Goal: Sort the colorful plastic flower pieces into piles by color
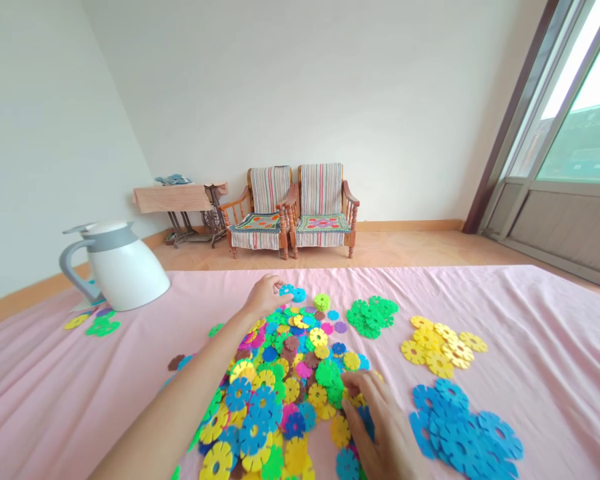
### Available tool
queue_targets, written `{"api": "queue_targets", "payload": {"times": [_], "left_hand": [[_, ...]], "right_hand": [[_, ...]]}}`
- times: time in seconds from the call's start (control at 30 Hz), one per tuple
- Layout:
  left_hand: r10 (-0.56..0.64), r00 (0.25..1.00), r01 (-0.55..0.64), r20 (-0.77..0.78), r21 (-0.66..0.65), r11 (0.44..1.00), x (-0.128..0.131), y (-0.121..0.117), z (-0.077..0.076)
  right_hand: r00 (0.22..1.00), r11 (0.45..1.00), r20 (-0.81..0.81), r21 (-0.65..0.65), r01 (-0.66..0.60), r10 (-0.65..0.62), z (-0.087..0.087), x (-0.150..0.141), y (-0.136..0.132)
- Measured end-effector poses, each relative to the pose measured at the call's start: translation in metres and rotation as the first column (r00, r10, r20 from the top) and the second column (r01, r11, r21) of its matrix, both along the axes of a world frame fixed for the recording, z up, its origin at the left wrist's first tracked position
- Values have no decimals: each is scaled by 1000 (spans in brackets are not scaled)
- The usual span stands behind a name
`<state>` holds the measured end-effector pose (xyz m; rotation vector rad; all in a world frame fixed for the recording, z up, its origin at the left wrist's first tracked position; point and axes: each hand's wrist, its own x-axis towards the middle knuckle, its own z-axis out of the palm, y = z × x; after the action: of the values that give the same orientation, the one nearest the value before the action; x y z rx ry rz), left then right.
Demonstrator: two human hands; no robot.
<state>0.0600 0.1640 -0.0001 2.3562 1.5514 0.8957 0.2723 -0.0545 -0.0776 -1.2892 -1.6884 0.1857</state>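
Observation:
My left hand [266,295] reaches to the far end of a mixed pile of plastic snowflake discs [291,343]. Its fingers are closed at the edge of a blue snowflake disc [286,289], beside another blue disc [299,294]. Over the near right side of the pile, my right hand [380,427] has its thumb and index finger apart, next to green discs [329,373]; nothing shows held in it. Sorted discs lie to the right: a green group [373,316], a yellow group [443,345] and a blue group [463,430]. Light green discs [321,302] sit beyond the pile.
A white and grey thermos jug [127,267] stands at the left on the pink cloth [545,333], with a few green discs [101,325] by it. Beyond the table are two wooden armchairs [323,223], a cloth-covered sewing machine table [175,199] and a door [565,220].

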Motion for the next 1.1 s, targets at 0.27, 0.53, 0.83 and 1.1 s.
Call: {"api": "queue_targets", "payload": {"times": [0.27,0.53,0.83,1.1], "left_hand": [[-81,989,74,-127,-54,996,20,38,-11],[-136,968,120,-209,-90,989,24,39,-14],[-147,966,128,-211,-99,987,28,37,-11],[-158,983,155,-97,-36,987,20,-4,13]], "right_hand": [[1000,998,-22,64,7,-6,-10,1,4],[998,998,47,54,-31,28,-7,4,5],[987,995,146,68,-80,69,4,11,5],[999,1000,38,-9,8,-8,14,10,3]]}}
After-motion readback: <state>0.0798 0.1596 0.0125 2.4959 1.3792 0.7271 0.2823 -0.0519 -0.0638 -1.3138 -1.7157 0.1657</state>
